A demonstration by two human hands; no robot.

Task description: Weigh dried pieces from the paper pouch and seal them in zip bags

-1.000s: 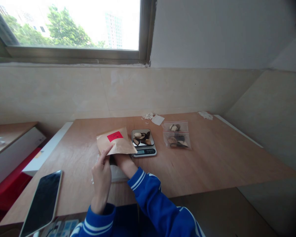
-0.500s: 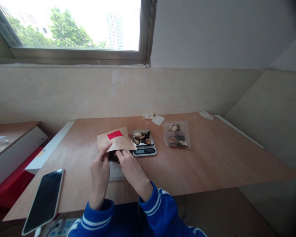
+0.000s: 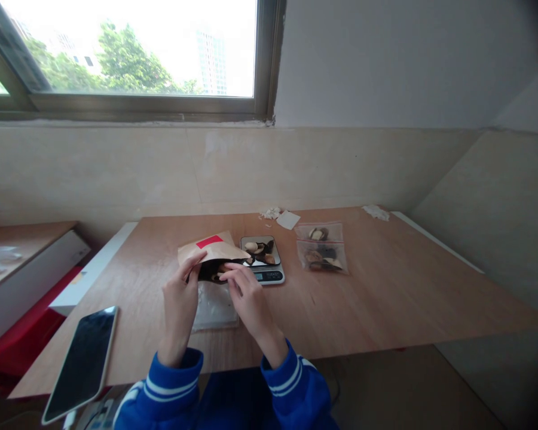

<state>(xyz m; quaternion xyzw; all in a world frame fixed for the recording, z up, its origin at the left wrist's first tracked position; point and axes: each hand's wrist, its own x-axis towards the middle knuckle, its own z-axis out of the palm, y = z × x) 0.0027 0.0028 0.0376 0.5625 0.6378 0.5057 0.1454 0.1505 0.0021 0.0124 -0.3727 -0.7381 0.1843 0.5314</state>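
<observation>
My left hand [image 3: 182, 292] is closed on the left edge of a brown paper bag [image 3: 224, 248] with a red label, its dark mouth gaping towards me. At the mouth's right side is my right hand [image 3: 248, 294], fingers bent together; a small pale piece shows by the fingertips, too small to name. Just behind, a kitchen scale [image 3: 275, 275] carries dried dark and pale slices, like dried mushroom [image 3: 264, 248]; its display is partly covered by the bag and hand. Beneath the bag's mouth lies a clear plastic bag [image 3: 215, 307].
To the right lies a zip bag [image 3: 321, 248] holding more dried slices. Near the wall are a white paper square [image 3: 288, 220], white crumbs [image 3: 271, 212] and a crumpled white scrap [image 3: 375, 212]. A tablet [image 3: 81, 364] overhangs the table's front left edge.
My right hand has drawn back from inside the bag's mouth, towards the right and nearer to me. The bag's mouth now gapes wider, and more of the clear plastic bag shows.
</observation>
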